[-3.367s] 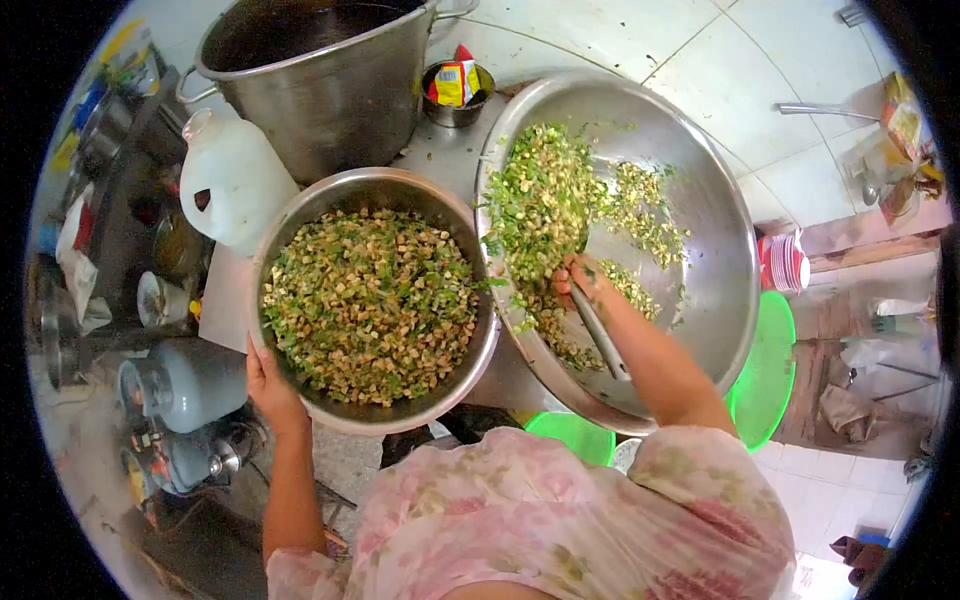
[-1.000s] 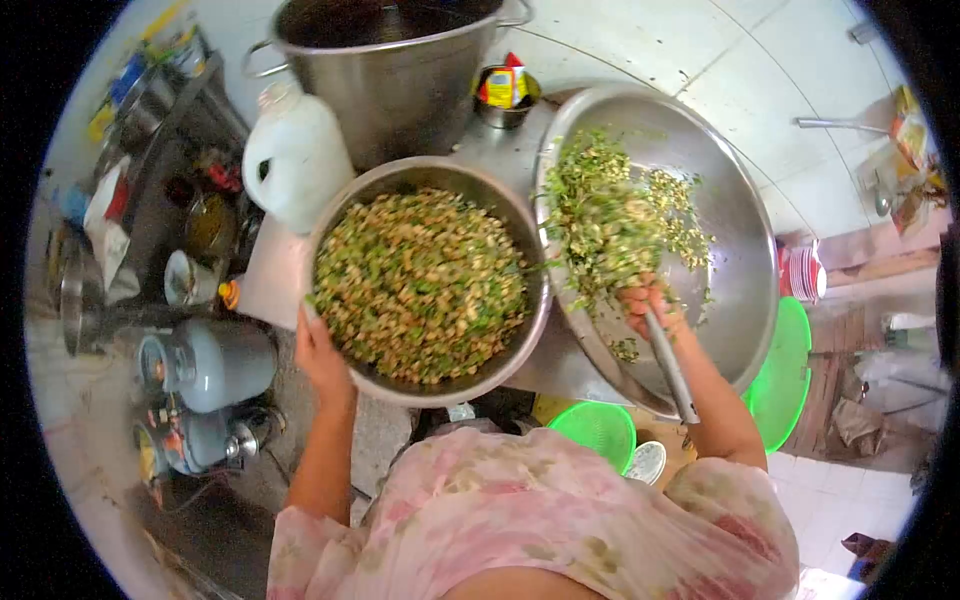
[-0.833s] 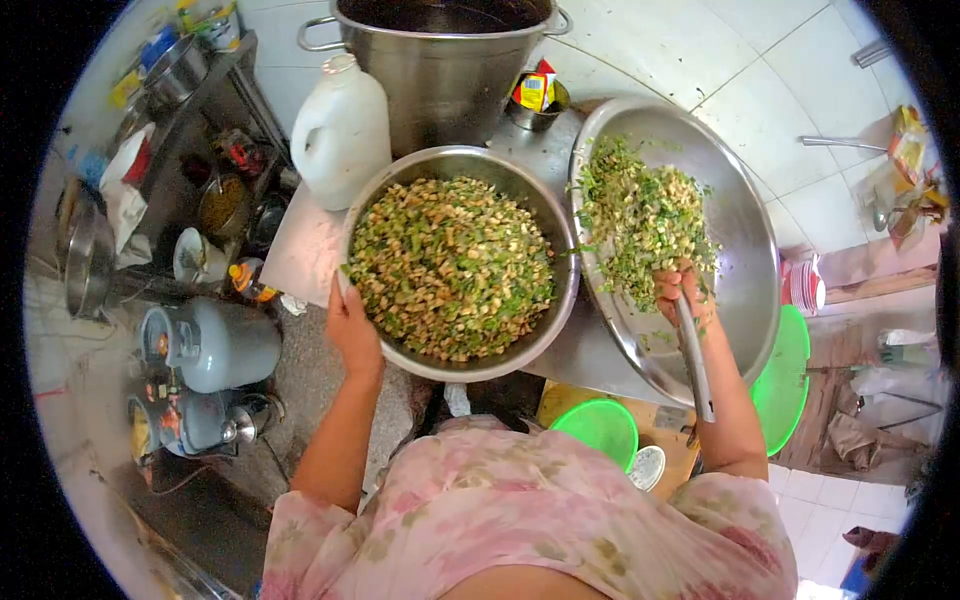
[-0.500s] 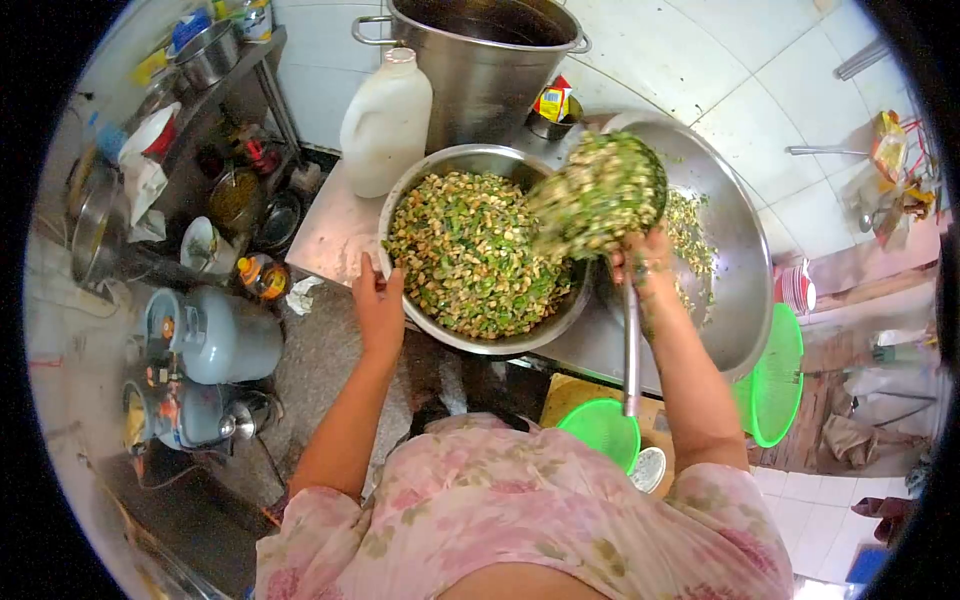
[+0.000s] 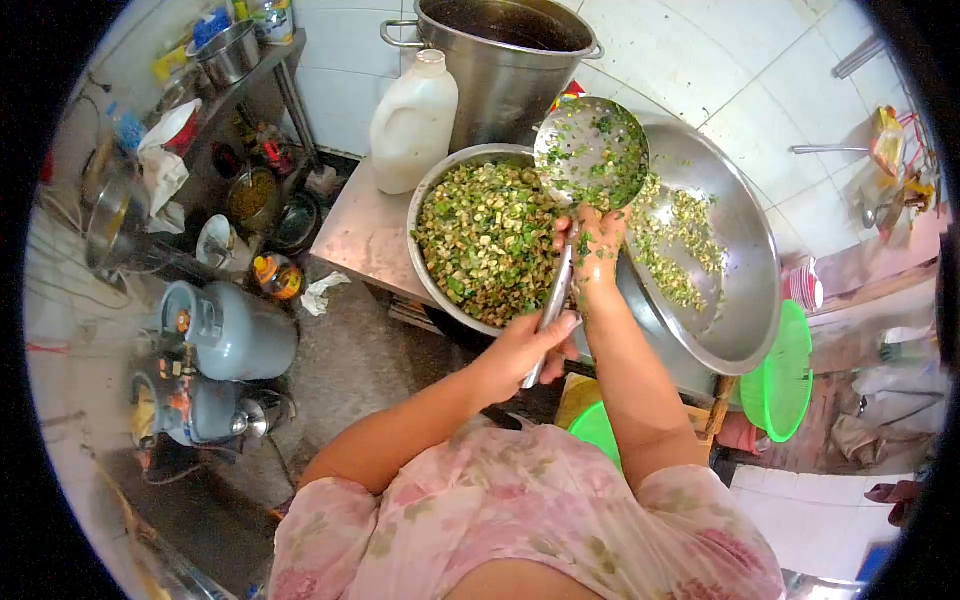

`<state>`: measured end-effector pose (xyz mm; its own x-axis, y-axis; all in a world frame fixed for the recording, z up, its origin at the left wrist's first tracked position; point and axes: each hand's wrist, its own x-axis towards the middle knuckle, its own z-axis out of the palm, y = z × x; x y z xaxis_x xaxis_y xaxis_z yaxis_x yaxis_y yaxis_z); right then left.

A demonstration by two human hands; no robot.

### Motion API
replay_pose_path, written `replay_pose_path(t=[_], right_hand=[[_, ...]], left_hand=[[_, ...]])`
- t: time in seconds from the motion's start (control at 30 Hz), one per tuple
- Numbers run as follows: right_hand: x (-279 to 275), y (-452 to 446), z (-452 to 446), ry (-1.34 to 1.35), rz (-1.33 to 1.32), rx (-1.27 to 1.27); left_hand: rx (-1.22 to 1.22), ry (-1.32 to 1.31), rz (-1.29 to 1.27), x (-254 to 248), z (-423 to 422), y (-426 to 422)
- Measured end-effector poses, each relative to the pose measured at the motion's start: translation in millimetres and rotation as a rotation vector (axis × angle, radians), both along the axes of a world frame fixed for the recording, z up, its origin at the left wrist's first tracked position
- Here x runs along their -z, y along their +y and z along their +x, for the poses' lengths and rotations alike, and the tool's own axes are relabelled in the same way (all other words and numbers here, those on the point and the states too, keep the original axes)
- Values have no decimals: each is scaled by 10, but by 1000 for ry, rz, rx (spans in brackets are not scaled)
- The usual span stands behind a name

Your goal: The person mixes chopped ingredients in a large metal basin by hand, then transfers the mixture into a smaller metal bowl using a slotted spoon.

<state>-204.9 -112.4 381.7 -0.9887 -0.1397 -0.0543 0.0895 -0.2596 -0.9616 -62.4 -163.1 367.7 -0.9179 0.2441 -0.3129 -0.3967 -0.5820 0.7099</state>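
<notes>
A large round metal ladle [image 5: 590, 150], its bowl dotted with chopped green bits, is tilted over the right side of a steel bowl [image 5: 425, 270] heaped with a chopped green and pale mixture [image 5: 485, 230]. My left hand [image 5: 525, 355] is closed around the lower part of its handle. Higher up, my right hand [image 5: 598, 245] is at the neck, just below the ladle's rim, with fingers around the handle and green bits stuck to the skin. At the right lies a wide steel basin [image 5: 745, 280] with scattered leftover mixture [image 5: 685, 245] inside.
A white plastic jug [image 5: 412, 125] and a tall steel pot [image 5: 500, 80] stand behind the bowl. Green plastic baskets [image 5: 780, 380] are low at the right. Gas cylinders [image 5: 240, 335] stand on the floor at the left, near a cluttered shelf [image 5: 270, 65].
The ladle's load has gone into the bowl, leaving only bits on it. My left hand has left the bowl's rim and taken the handle. My right hand has moved slightly left.
</notes>
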Motion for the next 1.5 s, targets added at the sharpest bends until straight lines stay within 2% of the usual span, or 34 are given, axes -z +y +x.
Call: replay_pose_path(t=[0.03, 0.1, 0.17, 0.23, 0.27, 0.3, 0.33, 0.4, 0.53, 0.63, 0.73, 0.83, 0.87, 0.9, 0.97, 1.0, 1.03, 1.1, 1.13, 1.17, 1.2, 1.23, 1.27, 1.33, 1.37, 1.43, 1.47, 1.5], right_hand=[[-9, -21, 28, -66, -47, -14], [1, 3, 46, 141, 6, -59], [335, 177, -249, 357, 457, 29], [509, 191, -288, 772, 1025, 96], [604, 109, -248, 908, 1180, 109], [280, 49, -83, 861, 1332, -211], [447, -52, 4, 831, 1479, -223], [751, -62, -33, 877, 1712, -482], [1005, -139, -286, 714, 1854, -889], [739, -124, -311, 675, 1712, -1012], [90, 57, -397, 691, 1266, -992], [-877, 554, -588, 667, 939, -942], [-1197, 761, -637, 689, 864, -910], [-1566, 962, -654, 588, 889, -882], [-1687, 1382, -986, 555, 545, -755], [-1977, 1495, -878, 647, 623, -635], [-1956, 1604, -923, 596, 490, -522], [-1396, 1864, -1205, 420, -142, -568], [-852, 2012, -1486, 379, -70, -541], [-71, 2214, -1796, 432, 498, -447], [771, 2441, -1971, 611, 1399, -423], [1309, 2537, -1956, 629, 1667, -514], [1439, 2462, -1973, 653, 1724, -547], [297, 1795, -2057, 480, 1639, -727], [107, 1582, -2178, 607, 1567, -544], [-27, 1195, -2514, 832, 1281, -521], [74, 1001, -2668, 947, 1300, -437], [-236, 807, -2507, 778, 1276, -553]], left_hand=[[-28, 6, -49, 5, 8, -30], [-82, 21, -151, 21, 48, -156], [-156, -6, -389, -198, 155, -348], [-214, -73, -473, -242, 263, -556], [-265, -37, -615, -193, 289, -620], [-316, -3, -759, -116, 321, -678], [-370, 34, -905, -76, 348, -736], [-391, 32, -979, -117, 379, -835], [-471, 44, -1067, -182, 438, -868], [-438, 12, -1087, -148, 400, -906], [-434, 22, -918, 68, 420, -977], [-382, 103, -1146, 418, 431, -1084], [-441, 37, -1013, 150, 426, -952], [-484, -26, -928, -8, 421, -860], [-567, -143, -802, -253, 387, -700], [-591, -177, -775, -259, 354, -658], [-616, -211, -747, -264, 322, -617], [-643, -236, -713, -221, 312, -539], [-656, -251, -692, -212, 313, -500], [-666, -263, -664, -228, 308, -444], [-677, -264, -640, -243, 268, -418], [-699, -264, -666, -237, 247, -418], [-721, -271, -685, -196, 264, -391], [-744, -312, -730, -75, 265, -326], [-755, -325, -715, -93, 280, -284], [-806, -299, -664, -100, 158, -209], [-815, -259, -598, -76, 145, -182], [-822, -240, -585, -56, 125, -134]])
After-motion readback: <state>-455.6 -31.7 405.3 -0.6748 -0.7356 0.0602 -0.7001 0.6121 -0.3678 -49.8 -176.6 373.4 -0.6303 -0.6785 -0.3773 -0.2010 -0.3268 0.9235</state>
